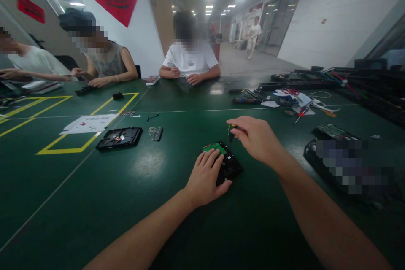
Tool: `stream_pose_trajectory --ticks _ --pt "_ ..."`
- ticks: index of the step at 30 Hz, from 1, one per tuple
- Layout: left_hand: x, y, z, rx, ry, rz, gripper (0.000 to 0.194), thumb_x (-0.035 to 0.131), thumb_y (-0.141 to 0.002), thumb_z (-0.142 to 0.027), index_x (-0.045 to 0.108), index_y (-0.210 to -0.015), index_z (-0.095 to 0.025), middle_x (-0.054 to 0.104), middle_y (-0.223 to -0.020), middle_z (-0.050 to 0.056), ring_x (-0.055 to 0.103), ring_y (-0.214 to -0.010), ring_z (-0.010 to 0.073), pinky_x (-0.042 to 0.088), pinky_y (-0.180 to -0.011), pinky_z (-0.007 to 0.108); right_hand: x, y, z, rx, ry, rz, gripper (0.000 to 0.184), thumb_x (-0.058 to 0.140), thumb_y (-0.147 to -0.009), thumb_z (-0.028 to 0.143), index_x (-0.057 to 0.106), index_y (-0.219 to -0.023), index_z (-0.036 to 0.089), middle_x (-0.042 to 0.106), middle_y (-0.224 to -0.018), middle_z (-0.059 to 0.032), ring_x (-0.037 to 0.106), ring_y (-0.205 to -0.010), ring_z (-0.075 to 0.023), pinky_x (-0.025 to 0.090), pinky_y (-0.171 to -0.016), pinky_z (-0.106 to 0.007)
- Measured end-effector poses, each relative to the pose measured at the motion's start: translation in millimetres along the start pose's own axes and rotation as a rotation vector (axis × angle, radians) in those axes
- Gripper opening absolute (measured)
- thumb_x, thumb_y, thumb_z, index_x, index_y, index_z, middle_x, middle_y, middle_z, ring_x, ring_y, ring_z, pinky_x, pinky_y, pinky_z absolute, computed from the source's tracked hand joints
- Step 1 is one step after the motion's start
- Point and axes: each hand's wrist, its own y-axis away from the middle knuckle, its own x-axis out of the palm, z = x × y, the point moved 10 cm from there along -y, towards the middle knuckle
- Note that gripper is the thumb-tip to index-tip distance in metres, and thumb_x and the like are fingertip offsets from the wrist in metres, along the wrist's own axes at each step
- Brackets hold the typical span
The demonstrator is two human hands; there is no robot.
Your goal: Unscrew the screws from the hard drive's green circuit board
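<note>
A black hard drive (232,164) with a green circuit board (215,148) on its upper face lies on the green table in front of me. My left hand (205,177) rests over its left side, fingers across the top and thumb at the near edge, holding it against the table. A small screwdriver (231,134) with a black and yellow handle is pinched in my right hand (257,141). It stands nearly upright, with its tip down at the board's right edge. My right fingers partly hide the handle.
To the left lie a black drive casing (119,138), a small circuit board (155,133) and a paper sheet (88,123) by yellow tape. Cables and tools (294,99) clutter the back right, near a red-handled screwdriver (300,114). Several people (190,61) sit across the table.
</note>
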Motion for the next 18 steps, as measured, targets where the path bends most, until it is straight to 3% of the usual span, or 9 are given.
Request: stream_pose_trajectory --ticks 3,7,12,16,18 --pt "1.3 0 1 0.002 -0.006 0.002 0.08 0.064 -0.09 -0.06 0.043 -0.155 -0.016 0.047 -0.157 0.017 0.038 -0.149 0.0384 0.026 -0.124 0.059 5 2 4 -0.02 -0.109 0.063 0.044 0.052 -0.094 0.008 0.074 -0.129 0.023 0.076 -0.127 -0.0054 0.073 -0.11 -0.0216 0.053 -0.1 -0.036" --pt "2.9 1 2 0.008 -0.009 -0.003 0.078 0.063 -0.091 -0.061 0.044 -0.154 -0.018 0.047 -0.157 0.016 0.039 -0.148 0.0377 0.028 -0.124 0.059 11 3 0 0.02 -0.162 0.11 0.045 0.046 -0.097 0.009 0.072 -0.132 0.019 0.08 -0.103 -0.0053 0.073 -0.079 -0.0164 0.055 -0.083 -0.031" --pt "2.7 1 1 0.017 -0.018 -0.001 0.079 0.063 -0.091 -0.061 0.043 -0.155 -0.018 0.047 -0.158 0.017 0.038 -0.149 0.0378 0.028 -0.124 0.059 8 2 -9 0.08 -0.104 0.058 0.041 0.049 -0.097 0.008 0.067 -0.133 0.018 0.079 -0.099 -0.0049 0.07 -0.075 -0.0157 0.05 -0.078 -0.03" --pt "2.0 2 1 0.025 -0.018 -0.009 0.079 0.063 -0.092 -0.059 0.042 -0.156 -0.019 0.047 -0.157 0.016 0.039 -0.148 0.038 0.029 -0.124 0.06 0 2 -3 0.029 -0.014 0.028 0.021 0.058 -0.097 0.015 0.069 -0.114 0.019 0.076 -0.108 -0.0068 0.069 -0.092 -0.0199 0.047 -0.083 -0.031" --pt "1.6 2 1 0.027 -0.013 -0.022 0.079 0.064 -0.092 -0.059 0.042 -0.156 -0.019 0.047 -0.157 0.016 0.039 -0.148 0.0379 0.028 -0.124 0.06 -3 2 -3 0.031 0.04 0.03 0.008 0.065 -0.096 0.022 0.069 -0.103 0.02 0.075 -0.102 -0.0059 0.068 -0.088 -0.0201 0.045 -0.079 -0.031"
